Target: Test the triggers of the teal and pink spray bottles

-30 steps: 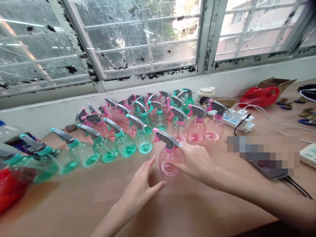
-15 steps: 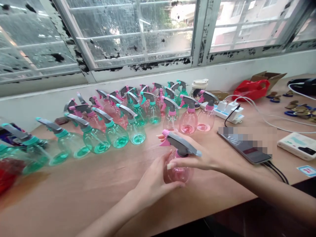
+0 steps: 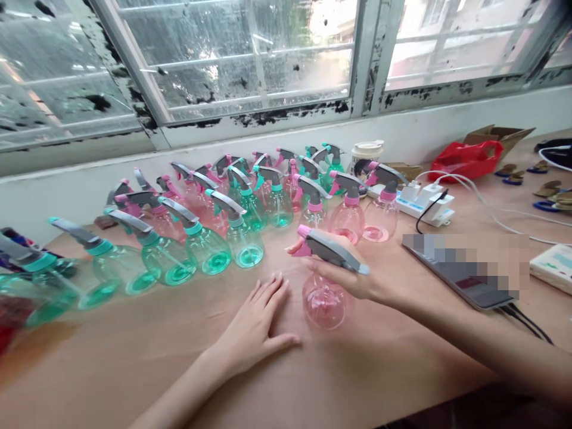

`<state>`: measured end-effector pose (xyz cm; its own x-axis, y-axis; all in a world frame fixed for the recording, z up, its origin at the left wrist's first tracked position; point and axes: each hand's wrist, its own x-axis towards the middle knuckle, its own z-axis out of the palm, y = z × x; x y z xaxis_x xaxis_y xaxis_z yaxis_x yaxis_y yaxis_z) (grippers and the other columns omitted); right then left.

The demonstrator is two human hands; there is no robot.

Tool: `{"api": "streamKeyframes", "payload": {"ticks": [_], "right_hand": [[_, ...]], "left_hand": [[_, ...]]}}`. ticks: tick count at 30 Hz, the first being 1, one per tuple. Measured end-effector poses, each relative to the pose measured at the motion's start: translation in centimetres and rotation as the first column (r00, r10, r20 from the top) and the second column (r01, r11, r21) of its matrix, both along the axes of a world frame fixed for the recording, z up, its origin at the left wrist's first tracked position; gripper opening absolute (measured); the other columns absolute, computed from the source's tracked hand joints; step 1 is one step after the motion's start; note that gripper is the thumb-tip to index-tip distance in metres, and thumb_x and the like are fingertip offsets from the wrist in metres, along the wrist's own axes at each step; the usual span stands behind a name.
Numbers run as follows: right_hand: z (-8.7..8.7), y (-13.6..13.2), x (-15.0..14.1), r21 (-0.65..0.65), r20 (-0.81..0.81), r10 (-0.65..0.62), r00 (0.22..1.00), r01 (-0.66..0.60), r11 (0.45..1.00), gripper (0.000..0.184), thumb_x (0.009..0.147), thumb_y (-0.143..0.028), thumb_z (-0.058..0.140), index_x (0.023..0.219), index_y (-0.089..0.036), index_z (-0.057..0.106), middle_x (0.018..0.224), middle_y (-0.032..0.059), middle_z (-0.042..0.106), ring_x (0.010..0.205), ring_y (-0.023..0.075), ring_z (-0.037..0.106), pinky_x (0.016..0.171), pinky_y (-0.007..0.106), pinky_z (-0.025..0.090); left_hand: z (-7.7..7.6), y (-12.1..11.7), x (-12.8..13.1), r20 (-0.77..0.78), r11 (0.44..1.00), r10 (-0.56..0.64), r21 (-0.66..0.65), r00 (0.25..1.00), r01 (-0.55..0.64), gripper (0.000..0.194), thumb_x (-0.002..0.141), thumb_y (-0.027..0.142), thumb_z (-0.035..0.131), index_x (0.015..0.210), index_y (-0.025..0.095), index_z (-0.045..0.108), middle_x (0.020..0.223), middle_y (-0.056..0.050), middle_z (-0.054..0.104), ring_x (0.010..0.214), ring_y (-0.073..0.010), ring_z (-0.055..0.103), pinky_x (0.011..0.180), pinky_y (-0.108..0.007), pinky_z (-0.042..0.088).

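A pink spray bottle (image 3: 326,302) with a grey and pink trigger head stands on the table in front of me. My right hand (image 3: 342,271) is wrapped round its neck, just beneath the spray head, with a fingertip close to the pink trigger. To the left of the bottle, my left hand (image 3: 254,325) lies on the tabletop, fingers stretched out and holding nothing. Beyond it is a green spray bottle (image 3: 245,245), the nearest of a row of green ones. Behind the held bottle stands another pink spray bottle (image 3: 347,219).
Many pink and green spray bottles crowd the table (image 3: 147,357) below the window. A white cup (image 3: 367,156), a power strip (image 3: 426,205) with cables, a red plastic bag (image 3: 467,159) and a cardboard box are at the back right. A phone (image 3: 456,271) lies near my right arm.
My left hand has let go of the pink spray bottle's body and moved left onto the table. My right hand still holds the bottle's neck. The view has shifted slightly.
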<state>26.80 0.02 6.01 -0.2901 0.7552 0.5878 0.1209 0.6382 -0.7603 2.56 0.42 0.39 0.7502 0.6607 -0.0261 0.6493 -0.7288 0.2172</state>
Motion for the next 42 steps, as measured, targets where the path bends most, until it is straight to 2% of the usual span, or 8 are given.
{"api": "streamKeyframes", "payload": {"ticks": [7, 16, 19, 23, 27, 29, 37, 42], "right_hand": [[1.1, 0.4, -1.1, 0.038, 0.057, -0.007, 0.998, 0.005, 0.999, 0.012, 0.089, -0.030, 0.058, 0.089, -0.018, 0.060, 0.074, -0.0011, 0.056, 0.064, 0.0126, 0.051, 0.061, 0.027, 0.043], [0.5, 1.0, -1.4, 0.118, 0.042, 0.005, 0.999, -0.010, 0.993, 0.012, 0.088, -0.019, 0.057, 0.077, -0.019, 0.053, 0.069, -0.0041, 0.051, 0.058, 0.0099, 0.047, 0.054, 0.024, 0.040], [0.7, 0.9, -1.2, 0.069, 0.036, 0.013, 0.999, -0.016, 0.997, 0.007, 0.089, -0.026, 0.058, 0.085, -0.019, 0.057, 0.072, -0.0027, 0.054, 0.062, 0.0119, 0.051, 0.058, 0.026, 0.043], [0.5, 0.7, -1.2, -0.019, 0.021, 0.003, 1.000, -0.003, 1.000, 0.019, 0.089, -0.034, 0.061, 0.102, -0.020, 0.061, 0.077, 0.0001, 0.061, 0.073, 0.0168, 0.060, 0.068, 0.031, 0.050], [0.2, 0.6, -1.2, 0.048, -0.010, 0.039, 0.999, -0.039, 0.998, 0.024, 0.090, -0.029, 0.059, 0.113, -0.022, 0.061, 0.101, 0.0056, 0.067, 0.088, 0.0193, 0.064, 0.081, 0.035, 0.052], [0.2, 0.5, -1.2, 0.064, 0.005, 0.042, 0.999, -0.043, 0.997, 0.027, 0.090, -0.027, 0.058, 0.117, -0.023, 0.061, 0.103, 0.0061, 0.067, 0.093, 0.0204, 0.065, 0.083, 0.037, 0.052], [0.2, 0.4, -1.1, 0.043, 0.028, 0.029, 0.999, -0.030, 0.999, 0.027, 0.092, -0.031, 0.056, 0.118, -0.024, 0.059, 0.097, 0.0050, 0.066, 0.085, 0.0212, 0.064, 0.080, 0.039, 0.053], [0.0, 0.5, -1.1, 0.043, 0.031, 0.022, 0.999, -0.023, 0.999, 0.026, 0.090, -0.027, 0.059, 0.116, -0.024, 0.060, 0.097, 0.0042, 0.066, 0.084, 0.0208, 0.064, 0.079, 0.039, 0.053]], "left_hand": [[0.0, 0.1, -1.2, -0.018, 0.998, 0.041, 0.049, 0.999, -0.040, 0.083, 0.090, 0.067, 0.047, 0.152, 0.016, 0.028, 0.160, -0.016, 0.024, 0.147, -0.0336, 0.023, 0.118, -0.058, 0.022], [-0.5, 0.2, -1.3, -0.038, 0.997, 0.031, 0.074, 0.999, -0.029, 0.080, 0.091, 0.066, 0.046, 0.152, 0.017, 0.026, 0.160, -0.016, 0.025, 0.147, -0.0330, 0.024, 0.117, -0.059, 0.023], [-0.5, 0.1, -1.3, -0.035, 0.997, 0.034, 0.076, 0.999, -0.031, 0.079, 0.091, 0.065, 0.045, 0.152, 0.016, 0.027, 0.159, -0.016, 0.026, 0.147, -0.0332, 0.025, 0.117, -0.060, 0.023], [-0.4, 0.0, -1.3, -0.006, 0.996, 0.030, 0.079, 1.000, -0.029, 0.079, 0.091, 0.063, 0.047, 0.152, 0.018, 0.027, 0.160, -0.016, 0.025, 0.147, -0.0329, 0.023, 0.118, -0.059, 0.022], [-0.3, 0.0, -1.2, 0.002, 0.997, 0.027, 0.076, 1.000, -0.027, 0.079, 0.091, 0.063, 0.047, 0.152, 0.015, 0.028, 0.158, -0.018, 0.029, 0.146, -0.0335, 0.027, 0.117, -0.059, 0.025], [-0.4, 0.0, -1.2, -0.004, 0.997, 0.029, 0.077, 1.000, -0.029, 0.079, 0.091, 0.063, 0.047, 0.151, 0.015, 0.029, 0.158, -0.018, 0.030, 0.146, -0.0335, 0.028, 0.117, -0.059, 0.025], [-0.2, 0.0, -1.1, -0.013, 0.998, 0.032, 0.062, 0.999, -0.032, 0.080, 0.091, 0.066, 0.046, 0.150, 0.014, 0.032, 0.157, -0.019, 0.031, 0.145, -0.0340, 0.029, 0.117, -0.059, 0.026], [-0.1, -0.1, -1.1, 0.001, 0.997, 0.036, 0.064, 0.999, -0.036, 0.078, 0.090, 0.065, 0.047, 0.150, 0.016, 0.034, 0.156, -0.017, 0.033, 0.145, -0.0331, 0.030, 0.117, -0.058, 0.026]]}}
